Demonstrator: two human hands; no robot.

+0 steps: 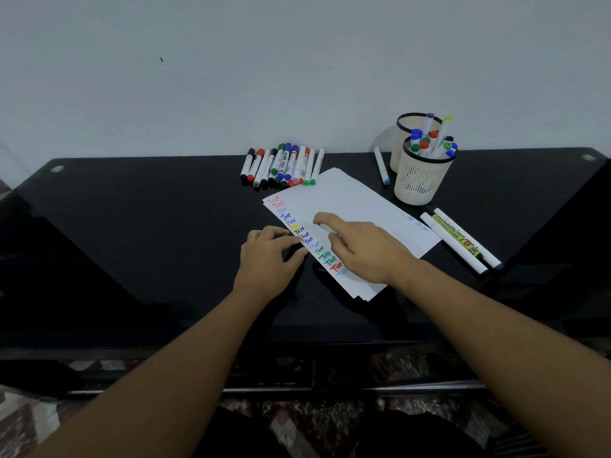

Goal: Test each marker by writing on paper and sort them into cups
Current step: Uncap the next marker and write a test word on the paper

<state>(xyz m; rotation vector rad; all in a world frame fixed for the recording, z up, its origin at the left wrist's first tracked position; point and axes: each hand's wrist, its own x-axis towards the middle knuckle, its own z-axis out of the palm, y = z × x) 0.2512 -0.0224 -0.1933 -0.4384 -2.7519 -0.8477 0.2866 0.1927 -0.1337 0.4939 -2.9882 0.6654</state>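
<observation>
Right hand (363, 249) is hovering over the stack of white paper sheets (357, 206), fingers curled round a white marker barrel (325, 228); only a short blurred length is showing past the knuckles, so which way its tip points cannot be told. Index finger is stretching toward the far left.

Left hand (269, 256) is resting just beside the paper's left edge, fingers bent, fingertips (291, 238) pressing on the sheet's margin; it is gripping nothing.

Between the two hands a column of coloured words reading "Test" (302, 231) is running down the paper's left margin in red, blue, black and green. The paper is lying skewed on the glossy black desk (132, 226), long axis running from near left to far right.

Right of the paper, two white markers (463, 241) are lying side by side, long axes running far left to near right; one yellow-green label is not legible.

Behind the paper a row of capped markers (284, 166) is lying close together, caps toward the near side. A lone white marker with a blue cap (381, 165) is lying near the cups.

At the far right, a cream mesh cup (421, 185) is holding upright markers; a second cream cup (401, 140) is standing just behind it.
</observation>
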